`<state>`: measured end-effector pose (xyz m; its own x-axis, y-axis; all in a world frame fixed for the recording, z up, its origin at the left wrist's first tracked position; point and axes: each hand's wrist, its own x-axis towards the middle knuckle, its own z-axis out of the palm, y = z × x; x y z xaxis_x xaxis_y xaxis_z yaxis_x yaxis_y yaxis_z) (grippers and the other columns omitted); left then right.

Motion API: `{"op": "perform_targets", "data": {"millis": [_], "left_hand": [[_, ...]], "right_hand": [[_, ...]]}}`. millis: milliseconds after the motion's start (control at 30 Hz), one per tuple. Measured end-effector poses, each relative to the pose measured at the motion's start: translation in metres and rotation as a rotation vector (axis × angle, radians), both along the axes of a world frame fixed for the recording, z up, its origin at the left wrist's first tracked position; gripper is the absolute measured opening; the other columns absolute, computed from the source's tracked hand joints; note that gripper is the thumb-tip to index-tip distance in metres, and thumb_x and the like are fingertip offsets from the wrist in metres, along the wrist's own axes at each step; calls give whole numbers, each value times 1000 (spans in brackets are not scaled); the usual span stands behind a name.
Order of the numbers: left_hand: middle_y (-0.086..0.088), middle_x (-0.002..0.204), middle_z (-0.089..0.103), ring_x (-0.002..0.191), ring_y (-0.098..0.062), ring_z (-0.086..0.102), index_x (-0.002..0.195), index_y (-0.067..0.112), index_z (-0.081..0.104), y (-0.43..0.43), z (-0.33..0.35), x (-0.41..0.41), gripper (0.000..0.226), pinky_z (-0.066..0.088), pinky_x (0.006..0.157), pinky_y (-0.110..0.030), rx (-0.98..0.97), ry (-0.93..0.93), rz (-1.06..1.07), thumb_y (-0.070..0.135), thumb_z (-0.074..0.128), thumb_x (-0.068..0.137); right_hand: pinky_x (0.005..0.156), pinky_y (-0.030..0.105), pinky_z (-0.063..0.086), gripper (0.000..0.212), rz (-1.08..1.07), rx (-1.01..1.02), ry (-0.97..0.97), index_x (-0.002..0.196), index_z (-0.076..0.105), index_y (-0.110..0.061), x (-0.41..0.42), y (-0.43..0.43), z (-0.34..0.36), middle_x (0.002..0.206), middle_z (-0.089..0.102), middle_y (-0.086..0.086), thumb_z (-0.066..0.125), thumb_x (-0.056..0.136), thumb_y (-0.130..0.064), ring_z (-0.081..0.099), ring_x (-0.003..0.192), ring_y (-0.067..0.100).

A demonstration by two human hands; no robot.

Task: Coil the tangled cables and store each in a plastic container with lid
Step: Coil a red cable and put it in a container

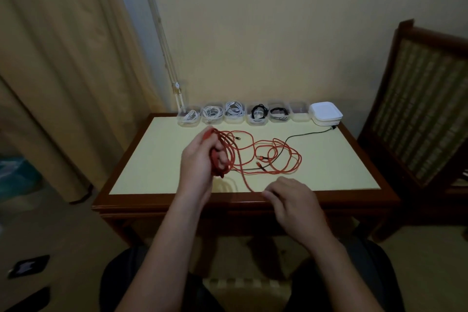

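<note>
Clear tubs [300,116] of white and black cables [212,111]; left hand [197,161] round red coil [229,152]; right hand [293,200], grip unclear.

Dim, yellowish light, soft blur, bowed edges

free: table [336,159] right half | blocked: red cable [276,157] centre, containers [243,114] rear edge

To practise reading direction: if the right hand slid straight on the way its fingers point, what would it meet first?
Probably the loose strand of the red cable, just left of the right hand, at the front edge of the table. Whether the fingertips touch it now is unclear.
</note>
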<state>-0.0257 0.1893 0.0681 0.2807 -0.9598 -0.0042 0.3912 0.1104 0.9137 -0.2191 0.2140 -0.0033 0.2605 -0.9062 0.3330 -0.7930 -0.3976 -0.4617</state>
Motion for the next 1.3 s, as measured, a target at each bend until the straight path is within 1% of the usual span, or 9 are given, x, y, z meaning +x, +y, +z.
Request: {"op": "perform_targets", "data": {"millis": [167,333,467,533,633,767,1000,1167,1300], "left_hand": [[-7,73,60,62,-17,66,144,16,47,9,-9,-15,42,51,55,-22,6,-319,-140,6,49,103],[0,58,52,38,-12,42,137,9,55,15,-8,-23,36,36,39,-21,62,-432,-352,5,49,102],[2,53,32,35,-4,19,122,5,68,16,-7,-23,30,9,39,-20,148,-231,-526,19,57,98],[3,56,21,35,-1,16,122,2,68,16,-6,-20,44,5,38,-21,132,-73,-568,33,61,91],[3,59,12,35,1,16,121,3,69,17,-5,-15,43,7,35,-17,101,31,-653,29,62,88],[8,53,23,33,2,18,130,0,62,16,-5,-15,47,9,33,-15,102,134,-697,24,61,89],[5,63,58,40,-7,31,121,10,70,18,-7,-22,37,23,42,-20,-14,-264,-520,29,66,90],[5,51,41,38,-7,22,131,14,64,18,-6,-23,39,13,43,-27,-38,-246,-563,23,61,94],[4,55,44,39,-8,22,132,19,64,18,-9,-24,35,14,42,-26,-37,-249,-562,17,60,98]], "right_hand": [[68,22,42,22,134,-53,-186,85,67,-24,11,1,22,82,59,-15,53,100,-32,54,79,3],[66,17,42,18,125,-133,-369,84,72,-21,11,-4,36,79,63,-15,62,99,-27,59,76,5],[63,25,43,22,6,-119,-494,82,66,-20,11,-8,35,77,61,-10,68,93,-38,56,72,8],[65,24,42,28,-77,-99,-522,88,61,-23,11,-10,33,83,58,-10,62,95,-51,54,77,7],[78,24,47,41,-61,-85,-495,108,67,-26,7,-11,33,99,62,-14,46,97,-59,59,94,2],[61,27,45,40,97,61,-602,102,75,-26,10,-6,43,73,67,-6,46,103,-53,58,65,3],[53,20,37,39,38,38,-586,64,54,-32,14,-11,42,55,54,-14,48,101,-46,50,53,4],[55,22,38,48,66,77,-599,62,54,-20,12,-13,39,53,53,-7,45,99,-49,49,52,5],[56,23,39,49,73,116,-630,63,57,-19,11,-14,39,55,56,-4,44,98,-52,52,54,7]]}}
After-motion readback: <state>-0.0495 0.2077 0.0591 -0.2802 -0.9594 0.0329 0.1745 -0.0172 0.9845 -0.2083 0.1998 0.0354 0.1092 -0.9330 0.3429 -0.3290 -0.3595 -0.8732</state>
